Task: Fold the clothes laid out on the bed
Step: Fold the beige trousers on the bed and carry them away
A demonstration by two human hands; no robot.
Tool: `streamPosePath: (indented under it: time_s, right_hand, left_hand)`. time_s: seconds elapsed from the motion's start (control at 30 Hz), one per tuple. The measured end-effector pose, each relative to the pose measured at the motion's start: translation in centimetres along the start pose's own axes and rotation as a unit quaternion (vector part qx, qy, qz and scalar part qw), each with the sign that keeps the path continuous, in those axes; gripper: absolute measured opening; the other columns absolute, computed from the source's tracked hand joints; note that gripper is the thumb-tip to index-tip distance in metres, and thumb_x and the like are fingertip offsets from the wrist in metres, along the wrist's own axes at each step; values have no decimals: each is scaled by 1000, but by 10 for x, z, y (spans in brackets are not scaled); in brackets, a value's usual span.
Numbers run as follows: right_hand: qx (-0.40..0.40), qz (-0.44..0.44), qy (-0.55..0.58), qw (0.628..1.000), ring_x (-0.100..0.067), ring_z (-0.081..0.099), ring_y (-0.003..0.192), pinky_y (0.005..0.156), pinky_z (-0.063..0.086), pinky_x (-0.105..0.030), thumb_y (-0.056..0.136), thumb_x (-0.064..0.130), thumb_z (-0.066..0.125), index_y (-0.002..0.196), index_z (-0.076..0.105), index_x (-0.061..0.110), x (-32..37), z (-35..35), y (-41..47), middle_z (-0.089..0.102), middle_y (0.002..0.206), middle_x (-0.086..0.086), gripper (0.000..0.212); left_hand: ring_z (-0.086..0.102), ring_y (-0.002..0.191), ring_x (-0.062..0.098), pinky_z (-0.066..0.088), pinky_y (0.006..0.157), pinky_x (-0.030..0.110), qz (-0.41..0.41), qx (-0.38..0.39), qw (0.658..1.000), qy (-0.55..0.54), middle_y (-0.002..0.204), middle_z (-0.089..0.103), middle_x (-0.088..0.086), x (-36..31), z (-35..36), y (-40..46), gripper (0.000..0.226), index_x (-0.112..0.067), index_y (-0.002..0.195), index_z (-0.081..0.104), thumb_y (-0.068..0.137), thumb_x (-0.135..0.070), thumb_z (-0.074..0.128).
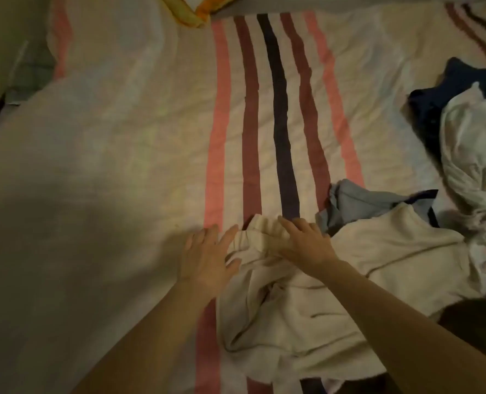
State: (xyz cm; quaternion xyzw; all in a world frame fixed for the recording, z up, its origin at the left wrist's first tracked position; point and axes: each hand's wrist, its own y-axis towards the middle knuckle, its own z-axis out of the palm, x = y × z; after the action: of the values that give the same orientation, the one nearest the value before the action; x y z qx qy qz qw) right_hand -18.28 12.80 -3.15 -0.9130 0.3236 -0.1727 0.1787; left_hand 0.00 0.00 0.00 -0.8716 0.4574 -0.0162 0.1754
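Head view: left hand (207,257), right hand (304,241) flat on cream garment (307,314)

Cream garment (307,302) crumpled on striped bed; more clothes (463,132) heaped right.

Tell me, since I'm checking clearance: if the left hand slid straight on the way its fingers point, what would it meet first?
Probably only bare striped bedsheet; the left hand points up the bed, the cream garment beside it.

Two bare hands, left hand (207,258) and right hand (307,243); four garments: cream fleece garment (335,294), grey-blue garment (358,203), navy garment (435,103), white crumpled garment (469,155).
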Motion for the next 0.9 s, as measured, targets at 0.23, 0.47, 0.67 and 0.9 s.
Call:
streamPosePath:
  time_s: [0.23,0.47,0.67,0.9]
  right_hand:
    - [32,-78,10,996,-29,33,130,104,31,-51,89,46,52,145,9,40,-6,29,62,29,149,5,71]
    - [56,-78,58,994,-27,40,123,101,36,-49,79,47,66,140,31,31,-8,27,64,45,134,0,72]
    - [95,-46,-28,994,-27,41,112,94,41,-46,72,57,68,128,44,20,-14,12,50,44,122,-4,71]
    - [16,-44,126,991,-25,57,86,70,46,-34,80,38,67,99,54,18,-1,-12,38,58,87,0,31]
  left_hand:
    - [37,127,22,31,101,34,1,12,999,-39,142,37,0,9,47,54,59,-35,144,22,92,-57,40]
    - [49,106,23,39,86,30,-24,4,973,-232,112,51,8,21,52,64,41,-12,120,59,83,-28,69]
    - [47,70,14,26,57,19,-32,-105,946,-304,73,42,-12,32,30,60,14,-6,82,70,73,-12,78]
    - [46,71,18,22,58,23,-47,-183,946,-264,76,47,2,65,-15,56,14,-5,79,68,73,-12,78]
